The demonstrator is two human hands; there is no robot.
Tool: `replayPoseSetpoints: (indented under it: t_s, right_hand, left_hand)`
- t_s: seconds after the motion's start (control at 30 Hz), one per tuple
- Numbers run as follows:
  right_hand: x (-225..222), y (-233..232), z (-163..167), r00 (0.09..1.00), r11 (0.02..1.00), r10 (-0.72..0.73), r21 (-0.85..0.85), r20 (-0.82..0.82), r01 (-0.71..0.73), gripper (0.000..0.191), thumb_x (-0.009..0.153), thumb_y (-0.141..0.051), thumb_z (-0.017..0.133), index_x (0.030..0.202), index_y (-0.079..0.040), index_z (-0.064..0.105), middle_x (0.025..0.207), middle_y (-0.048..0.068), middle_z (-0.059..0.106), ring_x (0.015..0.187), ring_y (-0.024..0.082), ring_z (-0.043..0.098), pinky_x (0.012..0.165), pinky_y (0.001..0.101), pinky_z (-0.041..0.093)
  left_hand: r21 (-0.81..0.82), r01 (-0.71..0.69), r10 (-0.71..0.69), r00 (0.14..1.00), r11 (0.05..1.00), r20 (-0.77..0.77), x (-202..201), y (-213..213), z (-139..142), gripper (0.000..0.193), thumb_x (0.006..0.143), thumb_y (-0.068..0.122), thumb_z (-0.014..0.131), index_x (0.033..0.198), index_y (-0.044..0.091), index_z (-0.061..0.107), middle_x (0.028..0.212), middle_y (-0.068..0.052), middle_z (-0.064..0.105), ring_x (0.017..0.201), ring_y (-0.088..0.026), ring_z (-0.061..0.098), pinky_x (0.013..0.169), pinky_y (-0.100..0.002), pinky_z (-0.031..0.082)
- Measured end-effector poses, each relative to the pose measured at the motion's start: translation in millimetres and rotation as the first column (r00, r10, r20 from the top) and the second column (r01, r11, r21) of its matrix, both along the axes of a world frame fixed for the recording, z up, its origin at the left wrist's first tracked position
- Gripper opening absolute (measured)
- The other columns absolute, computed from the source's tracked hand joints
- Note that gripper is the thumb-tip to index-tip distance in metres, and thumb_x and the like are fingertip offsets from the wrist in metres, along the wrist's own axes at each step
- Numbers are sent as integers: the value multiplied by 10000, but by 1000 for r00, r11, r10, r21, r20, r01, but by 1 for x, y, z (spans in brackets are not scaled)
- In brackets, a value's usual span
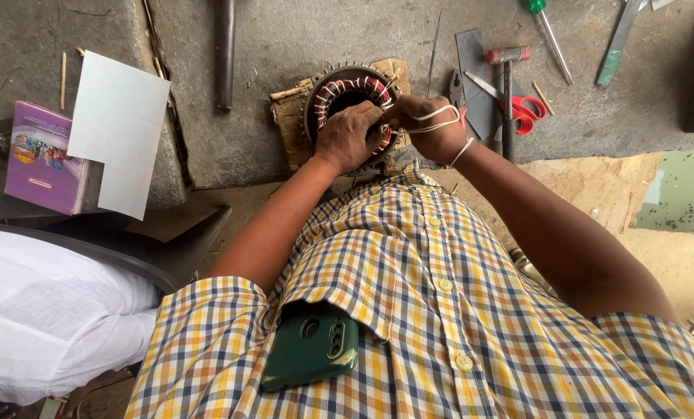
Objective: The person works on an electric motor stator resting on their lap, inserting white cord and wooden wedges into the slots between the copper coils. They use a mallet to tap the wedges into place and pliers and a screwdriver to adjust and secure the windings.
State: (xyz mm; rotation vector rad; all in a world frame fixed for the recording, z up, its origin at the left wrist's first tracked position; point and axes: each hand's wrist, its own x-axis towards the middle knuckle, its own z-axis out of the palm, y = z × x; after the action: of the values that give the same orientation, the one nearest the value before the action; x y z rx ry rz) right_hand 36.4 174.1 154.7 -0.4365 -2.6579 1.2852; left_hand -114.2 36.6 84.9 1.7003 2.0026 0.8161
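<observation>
A round motor stator (pixel 352 93) with red and white windings rests on a piece of cardboard (pixel 291 116) on the grey bench. My left hand (pixel 348 137) presses on the stator's near rim, fingers curled over the windings. My right hand (pixel 434 126) is closed beside it, with white tape or cord (pixel 435 118) looped around the fingers and wrist, pinching at the stator's right edge. What exactly sits between the fingertips is hidden.
Red-handled scissors (pixel 527 110), a small hammer (pixel 507 85), a green-handled screwdriver (pixel 547 27) and a metal strip lie right of the stator. A white sheet (pixel 122 128) and a purple box (pixel 43 155) sit at left. A person in white (pixel 52 318) is at lower left.
</observation>
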Motion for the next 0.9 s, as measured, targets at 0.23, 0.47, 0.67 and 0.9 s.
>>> replayPoseSetpoints:
  t_s: [0.23, 0.47, 0.67, 0.9]
  right_hand:
    - [-9, -11, -10, 999, 1000, -19, 7, 51, 18, 89, 1042, -89, 630, 1050, -23, 690, 984, 93, 789, 847, 208, 774, 658, 332, 612]
    - [14, 5, -18, 972, 998, -5, 69, 235, -12, 119, 1068, -86, 580, 1090, -51, 692, 1033, 111, 772, 840, 197, 775, 665, 288, 645]
    - [25, 7, -17, 917, 729, 365, 563, 159, -388, 223, 983, -168, 576, 1155, -127, 713, 1050, 80, 776, 959, 238, 751, 870, 348, 598]
    - [30, 4, -13, 907, 856, 193, 388, 373, -342, 207, 1087, -112, 548, 1195, -145, 722, 977, 66, 765, 938, 211, 736, 956, 368, 553]
  left_hand:
    - [-83, 35, -35, 999, 996, -1, -12, 2, -26, 288, 939, 284, 639, 1146, 85, 645, 1100, -137, 644, 1006, -355, 664, 876, -480, 547]
    - [-237, 57, -29, 992, 970, 119, -10, 1, -18, 271, 999, 318, 565, 1161, 118, 648, 1145, -85, 654, 1063, -315, 661, 952, -451, 535]
    - [-29, 35, -36, 999, 999, -21, -5, 0, -8, 253, 989, 276, 615, 1162, 96, 656, 1159, -112, 648, 1053, -320, 640, 930, -435, 532]
    - [109, 5, -10, 999, 994, 45, 4, -4, 3, 165, 1054, 190, 610, 1124, 67, 696, 1081, -94, 698, 1019, -297, 667, 907, -404, 554]
